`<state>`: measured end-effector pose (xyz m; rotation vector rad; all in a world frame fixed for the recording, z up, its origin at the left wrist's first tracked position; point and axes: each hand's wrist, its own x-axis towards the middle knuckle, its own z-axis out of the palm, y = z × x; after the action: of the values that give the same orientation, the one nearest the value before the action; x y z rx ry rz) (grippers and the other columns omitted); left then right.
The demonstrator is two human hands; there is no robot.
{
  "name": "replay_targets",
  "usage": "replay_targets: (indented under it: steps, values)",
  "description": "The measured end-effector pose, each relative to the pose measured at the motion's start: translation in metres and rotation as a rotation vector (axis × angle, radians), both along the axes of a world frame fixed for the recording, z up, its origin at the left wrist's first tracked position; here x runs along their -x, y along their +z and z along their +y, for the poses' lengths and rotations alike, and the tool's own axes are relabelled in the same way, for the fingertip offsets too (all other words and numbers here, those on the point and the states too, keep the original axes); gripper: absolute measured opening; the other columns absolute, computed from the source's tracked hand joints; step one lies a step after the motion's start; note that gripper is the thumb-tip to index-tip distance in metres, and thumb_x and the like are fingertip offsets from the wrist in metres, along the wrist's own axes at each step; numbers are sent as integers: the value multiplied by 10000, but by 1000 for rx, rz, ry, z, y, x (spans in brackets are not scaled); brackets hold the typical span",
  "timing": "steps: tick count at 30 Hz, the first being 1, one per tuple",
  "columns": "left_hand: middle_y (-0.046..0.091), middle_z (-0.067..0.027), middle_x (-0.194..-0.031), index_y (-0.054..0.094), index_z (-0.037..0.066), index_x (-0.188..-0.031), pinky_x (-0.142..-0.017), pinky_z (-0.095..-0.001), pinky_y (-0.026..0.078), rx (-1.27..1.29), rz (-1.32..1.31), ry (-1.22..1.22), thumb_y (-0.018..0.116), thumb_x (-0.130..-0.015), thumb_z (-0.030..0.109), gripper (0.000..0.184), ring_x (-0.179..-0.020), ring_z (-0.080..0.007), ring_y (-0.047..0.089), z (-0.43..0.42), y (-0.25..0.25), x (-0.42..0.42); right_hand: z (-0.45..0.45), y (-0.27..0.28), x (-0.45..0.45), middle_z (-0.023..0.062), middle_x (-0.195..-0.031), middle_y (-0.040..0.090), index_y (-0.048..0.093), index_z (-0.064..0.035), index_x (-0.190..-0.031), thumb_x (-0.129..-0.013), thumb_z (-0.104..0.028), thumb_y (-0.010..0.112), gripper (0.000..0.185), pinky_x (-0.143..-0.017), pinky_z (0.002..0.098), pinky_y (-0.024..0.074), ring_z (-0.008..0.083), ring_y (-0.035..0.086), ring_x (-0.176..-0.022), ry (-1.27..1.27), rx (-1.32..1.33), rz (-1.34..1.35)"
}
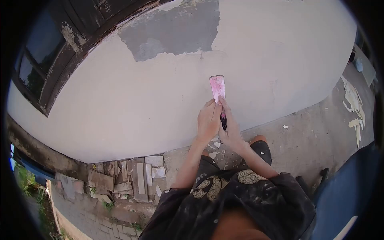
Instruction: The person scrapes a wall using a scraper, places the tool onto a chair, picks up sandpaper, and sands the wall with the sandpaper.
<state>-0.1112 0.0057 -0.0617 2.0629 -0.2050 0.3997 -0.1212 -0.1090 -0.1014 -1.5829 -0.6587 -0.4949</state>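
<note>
Both of my hands are together in front of the wall, around a paint scraper. Its flat blade points up and is smeared pink and white; the lower end of its dark handle shows between my palms. My left hand has its fingers closed at the base of the blade. Wrapped along the handle from the other side is my right hand. Whether the blade's tip touches the wall I cannot tell. Above it, a bare grey patch has ragged paint edges.
A dark wooden window frame with peeling paint is at upper left. Broken tiles and boards lie along the wall's foot. Paint flakes are scattered on the concrete by my legs. Pale peeled strips lie at the right, above a blue surface.
</note>
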Motion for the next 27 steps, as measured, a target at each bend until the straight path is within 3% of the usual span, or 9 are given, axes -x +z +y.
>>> replay_targets:
  steps: [2,6,8,13,14,18,22,25,27]
  values:
    - [667,-196,-1218,725,-19,-955,-943,-415,486,-279,-290,51,431,-1042,281,428,-1126,-363,623,16,25,-1,0,14,-5,248,-1259,606,388,-41,-1506,-943,-72,531,582,-789,394,534,293,660,-874,-16,-4,87]
    - [700,-124,-1157,762,56,-1031,-977,-396,462,-365,-968,269,596,-971,241,255,-1148,-311,598,93,152,-17,4,52,-40,209,-956,694,531,-97,-1428,-988,-158,533,444,-725,400,521,336,659,-743,-330,149,-168]
    - [667,-96,-1259,739,110,-1149,-1100,-402,360,-554,-1282,447,519,-1010,310,328,-1265,-286,520,136,226,-32,14,77,-44,201,-857,687,572,-120,-1397,-996,-179,544,406,-706,397,519,351,655,-711,-432,171,-103]
    - [460,-94,-1504,552,212,-1402,-1185,-492,208,-521,-1524,569,521,-983,424,471,-1424,-315,340,207,283,-102,42,78,-57,200,-798,667,569,-106,-1394,-995,-168,538,405,-684,389,513,341,649,-686,-538,219,-91]
    - [404,-95,-1541,505,223,-1438,-1194,-548,149,-579,-1372,683,523,-968,457,525,-1463,-331,268,222,269,-116,47,76,-66,200,-805,671,574,-102,-1388,-995,-169,537,400,-683,384,512,337,650,-685,-568,198,-140]
    - [431,-116,-1518,530,210,-1413,-1194,-556,142,-534,-1415,705,535,-946,474,537,-1460,-343,276,223,272,-117,42,150,-63,204,-776,660,610,-85,-1353,-992,-150,536,374,-674,347,506,259,599,-618,-605,154,18]
    - [442,-142,-1504,550,181,-1393,-1184,-535,186,-442,-1458,653,562,-937,465,537,-1446,-357,281,223,268,-115,53,109,-60,201,-773,668,604,-66,-1354,-998,-153,524,376,-656,324,495,167,550,-596,-644,201,-99]
    - [446,-135,-1502,561,185,-1383,-1182,-521,209,-368,-1473,626,599,-924,439,526,-1451,-358,265,224,268,-114,52,161,-53,193,-907,723,608,-66,-1353,-990,-137,534,377,-700,307,509,165,564,-636,-599,169,152]
    - [453,-135,-1496,585,195,-1362,-1180,-514,222,-363,-1441,646,622,-911,435,512,-1451,-361,260,225,264,-112,46,137,-56,189,-1161,703,596,-37,-1355,-989,-135,545,382,-755,307,522,163,592,-707,-546,118,44]
